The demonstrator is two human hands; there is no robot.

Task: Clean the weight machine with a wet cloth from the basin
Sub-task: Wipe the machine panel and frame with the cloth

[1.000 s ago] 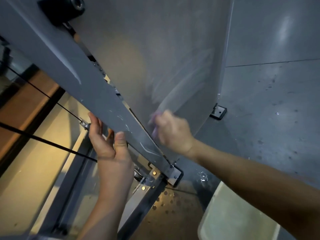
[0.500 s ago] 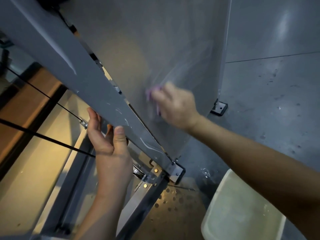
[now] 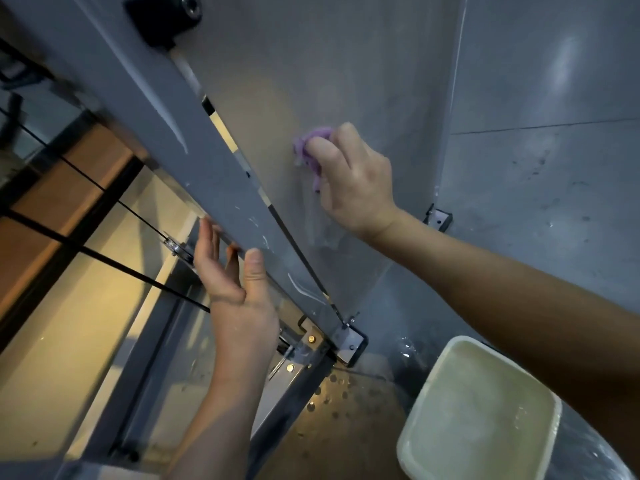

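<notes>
A broad grey frosted panel of the weight machine [image 3: 346, 71] fills the view, with a grey metal frame beam [image 3: 194, 161] crossing it diagonally. A pale rectangular plastic basin of water [image 3: 478, 410] sits on the floor below. The right hand [image 3: 353, 181], fingers curled around a crumpled purple wet cloth [image 3: 311, 147], has wiped higher up the panel than a second ago, so cleaning is advancing upward. The left hand [image 3: 235, 285] lies open against the beam, holding nothing.
</notes>
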